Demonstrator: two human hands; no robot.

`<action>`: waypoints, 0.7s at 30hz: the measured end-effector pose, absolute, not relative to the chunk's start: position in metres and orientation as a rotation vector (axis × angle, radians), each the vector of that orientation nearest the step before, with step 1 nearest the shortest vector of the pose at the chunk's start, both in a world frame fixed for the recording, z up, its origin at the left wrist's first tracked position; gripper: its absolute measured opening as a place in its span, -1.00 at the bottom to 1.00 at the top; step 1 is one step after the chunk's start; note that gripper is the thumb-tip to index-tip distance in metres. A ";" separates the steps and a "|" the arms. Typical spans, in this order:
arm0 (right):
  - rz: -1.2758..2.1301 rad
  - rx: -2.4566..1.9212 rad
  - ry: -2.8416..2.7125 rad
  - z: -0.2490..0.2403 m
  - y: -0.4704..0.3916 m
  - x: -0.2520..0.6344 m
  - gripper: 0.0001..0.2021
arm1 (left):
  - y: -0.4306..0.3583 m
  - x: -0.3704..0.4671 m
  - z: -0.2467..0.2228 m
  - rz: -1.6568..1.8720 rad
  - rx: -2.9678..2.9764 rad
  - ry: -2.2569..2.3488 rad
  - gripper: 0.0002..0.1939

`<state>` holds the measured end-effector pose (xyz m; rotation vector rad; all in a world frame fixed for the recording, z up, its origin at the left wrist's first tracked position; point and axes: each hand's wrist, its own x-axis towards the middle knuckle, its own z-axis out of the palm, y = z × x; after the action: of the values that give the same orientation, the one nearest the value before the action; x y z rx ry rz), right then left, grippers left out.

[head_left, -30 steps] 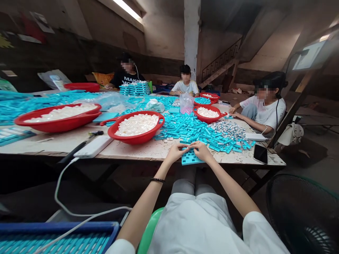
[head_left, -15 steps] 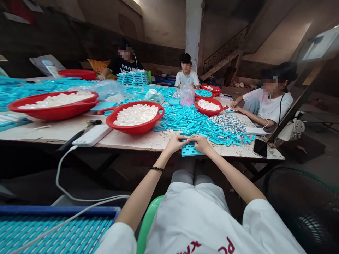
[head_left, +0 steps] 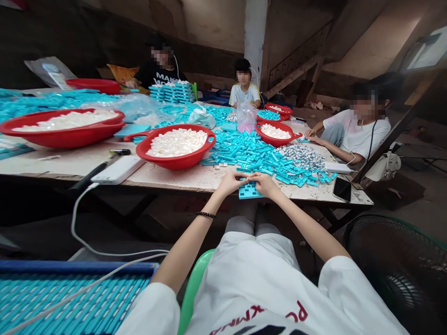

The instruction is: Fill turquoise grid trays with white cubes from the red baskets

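At the near edge of the table, my left hand (head_left: 229, 182) and my right hand (head_left: 266, 184) meet over a light-blue plate with square slots (head_left: 248, 190). The fingers of both hands are bent and closed at its far part, their tips touching in the middle. Any small part between the fingertips is too small to make out. The plate juts a little over the table edge. Just beyond the hands spreads a heap of loose blue plastic strips (head_left: 240, 148), with a pile of small white-and-dark pieces (head_left: 303, 159) at its right.
A red basin of white pieces (head_left: 190, 160) stands left of the heap; a larger red basin (head_left: 66, 137) is farther left. A white power bank (head_left: 118, 170), a hammer (head_left: 101, 167) and a phone (head_left: 342, 190) lie along the edge. Several people sit around the table. A fan (head_left: 394, 265) stands right.
The view has tipped slightly, so the table sits a little higher in the picture. Both hands stay together on the blue plate, with hardly any shift of the fingers.
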<state>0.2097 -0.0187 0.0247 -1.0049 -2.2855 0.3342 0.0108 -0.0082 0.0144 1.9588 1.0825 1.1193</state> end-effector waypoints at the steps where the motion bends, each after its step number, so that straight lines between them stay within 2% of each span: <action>1: 0.336 -1.010 -2.277 0.025 -0.020 0.209 -0.43 | -0.009 0.011 0.015 1.118 1.972 1.082 -0.60; 8: 0.289 -1.072 -2.067 0.029 -0.020 0.215 -0.48 | -0.014 0.010 0.017 1.163 1.990 1.204 -0.58; 16: -0.073 -1.836 -1.722 0.058 0.014 0.344 -0.63 | -0.019 0.009 0.016 1.209 1.980 1.211 -0.62; 21: -0.058 -2.083 -1.657 0.054 0.040 0.390 -0.68 | -0.018 0.008 0.012 1.238 1.983 1.191 -0.69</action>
<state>0.3902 0.0396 0.0542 -2.0831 -1.6566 -0.0582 0.0079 -0.0180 0.0120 1.9829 1.1907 1.2375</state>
